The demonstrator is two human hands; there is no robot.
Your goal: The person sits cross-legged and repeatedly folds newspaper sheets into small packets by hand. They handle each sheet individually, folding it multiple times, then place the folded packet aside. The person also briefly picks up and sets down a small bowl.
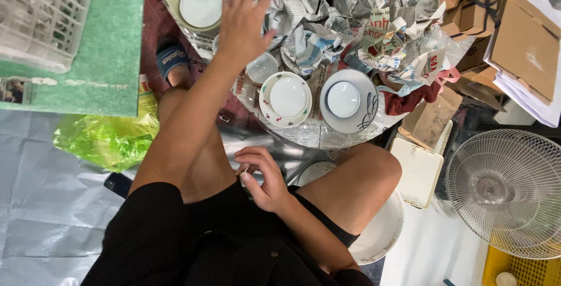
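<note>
Head view: I see my left hand point(244, 24) stretched forward with fingers spread loosely, holding nothing, its fingertips at the crumpled newspaper point(327, 23) heaped beyond the upturned bowls. My right hand point(264, 178) rests curled in my lap between my knees; I cannot tell whether it pinches anything. A floral-rimmed bowl point(286, 99) sits just beside a blue-patterned bowl point(349, 100), both bottom up.

I take this for a small packing or storeroom workspace on the floor: white upturned ceramic bowls point(287, 97) sit among crumpled newspaper sheets point(327, 23), with flat brown cardboard boxes point(526, 40) stacked at one side, a white wire-guarded electric fan point(507, 192) and a white plastic crate point(41, 11).
</note>
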